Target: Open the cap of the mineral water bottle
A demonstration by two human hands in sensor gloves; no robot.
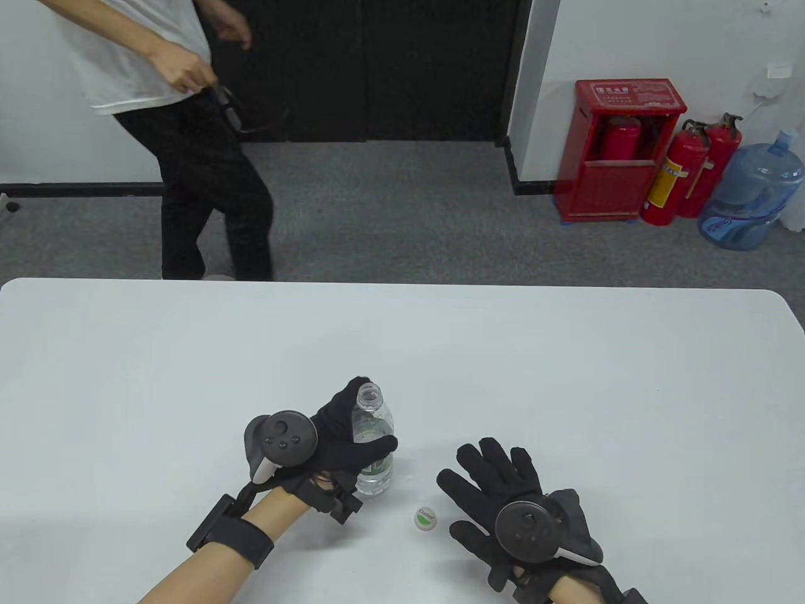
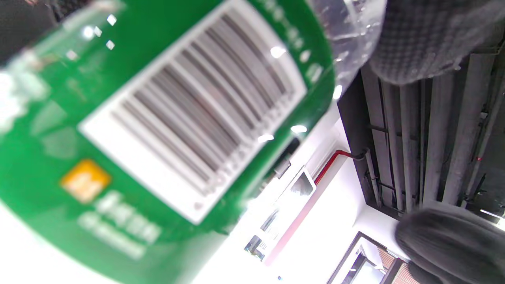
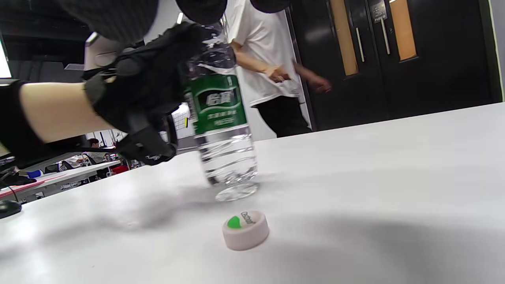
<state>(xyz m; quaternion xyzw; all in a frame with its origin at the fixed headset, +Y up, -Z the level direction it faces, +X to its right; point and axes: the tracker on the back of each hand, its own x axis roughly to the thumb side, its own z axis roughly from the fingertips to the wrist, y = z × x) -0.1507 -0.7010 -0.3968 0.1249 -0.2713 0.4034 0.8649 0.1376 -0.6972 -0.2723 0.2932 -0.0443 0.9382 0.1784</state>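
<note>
A clear water bottle with a green label stands upright on the white table, its mouth uncapped. My left hand grips it around the upper body. The label fills the left wrist view; the bottle also shows in the right wrist view. The white cap with a green mark lies on the table just right of the bottle's base, also seen in the right wrist view. My right hand is open with fingers spread, empty, just right of the cap.
A person in a white shirt stands beyond the table's far left edge. Red fire extinguishers and a blue water jug stand on the floor at the far right.
</note>
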